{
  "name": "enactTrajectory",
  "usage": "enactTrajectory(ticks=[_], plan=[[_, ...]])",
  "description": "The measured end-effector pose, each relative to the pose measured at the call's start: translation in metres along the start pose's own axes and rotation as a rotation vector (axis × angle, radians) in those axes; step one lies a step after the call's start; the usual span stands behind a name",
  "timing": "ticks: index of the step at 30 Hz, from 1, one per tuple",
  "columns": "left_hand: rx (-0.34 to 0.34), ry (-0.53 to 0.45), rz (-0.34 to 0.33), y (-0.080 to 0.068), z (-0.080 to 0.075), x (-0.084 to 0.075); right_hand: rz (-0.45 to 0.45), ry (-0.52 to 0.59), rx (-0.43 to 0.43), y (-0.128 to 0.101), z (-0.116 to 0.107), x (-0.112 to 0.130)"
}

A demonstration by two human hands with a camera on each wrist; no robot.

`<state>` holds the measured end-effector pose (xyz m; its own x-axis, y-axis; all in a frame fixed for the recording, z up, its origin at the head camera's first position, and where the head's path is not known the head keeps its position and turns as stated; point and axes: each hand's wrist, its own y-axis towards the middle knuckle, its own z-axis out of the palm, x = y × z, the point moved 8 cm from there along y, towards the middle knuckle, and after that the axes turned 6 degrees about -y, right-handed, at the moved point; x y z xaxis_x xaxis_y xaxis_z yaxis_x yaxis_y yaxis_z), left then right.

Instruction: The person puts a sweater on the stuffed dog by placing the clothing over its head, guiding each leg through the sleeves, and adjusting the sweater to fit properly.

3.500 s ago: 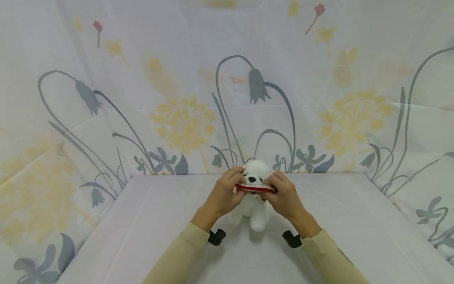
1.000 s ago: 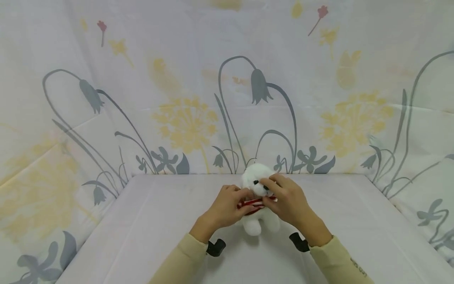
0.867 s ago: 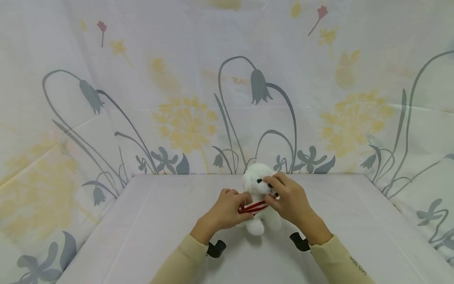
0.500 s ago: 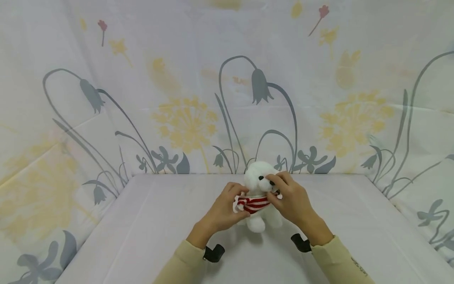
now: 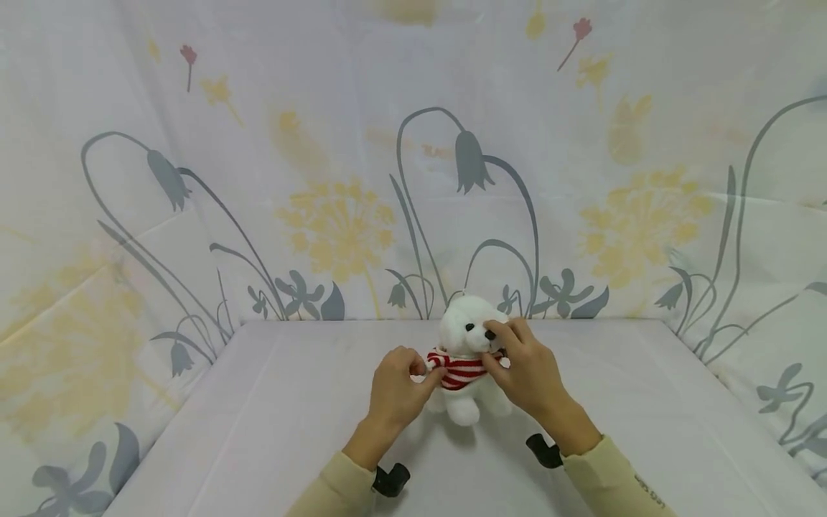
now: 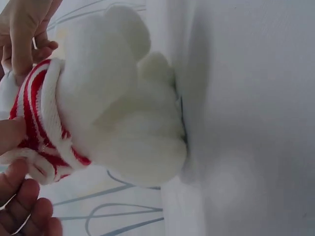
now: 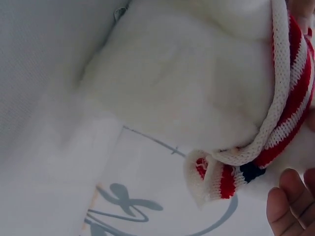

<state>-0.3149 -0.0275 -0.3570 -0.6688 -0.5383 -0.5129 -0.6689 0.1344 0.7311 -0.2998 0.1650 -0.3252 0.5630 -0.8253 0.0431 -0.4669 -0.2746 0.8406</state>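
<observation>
A white plush dog (image 5: pixel 460 327) with black eyes and nose sits upright on the white table. Round its upper body is a red-and-white striped knitted sweater (image 5: pixel 464 371). My left hand (image 5: pixel 399 384) pinches the sweater's small sleeve (image 6: pixel 37 164) between thumb and index finger. At the dog's other side, my right hand (image 5: pixel 526 362) holds it at the muzzle and neck, thumb against the sweater's front. The right wrist view shows the opposite sleeve (image 7: pixel 211 179) hanging loose, with a dark patch at its base; some right fingers (image 7: pixel 288 201) are curled beside it.
The white tabletop (image 5: pixel 284 424) runs back to a flower-printed cloth (image 5: pixel 336 143) that stands behind and at both sides. Black wrist-worn pieces (image 5: pixel 390 480) show by each cuff.
The sweater went from a narrow band at the dog's face to round its chest. My left hand has shifted outward and down onto the sleeve. The dog has turned slightly to the right.
</observation>
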Motion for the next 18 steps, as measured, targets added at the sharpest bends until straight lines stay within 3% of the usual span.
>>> enactTrajectory(ticks=[7, 12, 18], plan=[[-0.052, -0.069, 0.146, -0.003, 0.001, -0.012, -0.011, 0.01, -0.009, -0.001, 0.002, 0.003], [-0.06, -0.148, 0.212, -0.001, 0.001, -0.017, -0.017, 0.033, -0.013, -0.002, 0.001, 0.005], [-0.023, -0.119, 0.271, -0.002, 0.005, -0.022, -0.032, 0.048, -0.019, -0.003, 0.0, 0.006]])
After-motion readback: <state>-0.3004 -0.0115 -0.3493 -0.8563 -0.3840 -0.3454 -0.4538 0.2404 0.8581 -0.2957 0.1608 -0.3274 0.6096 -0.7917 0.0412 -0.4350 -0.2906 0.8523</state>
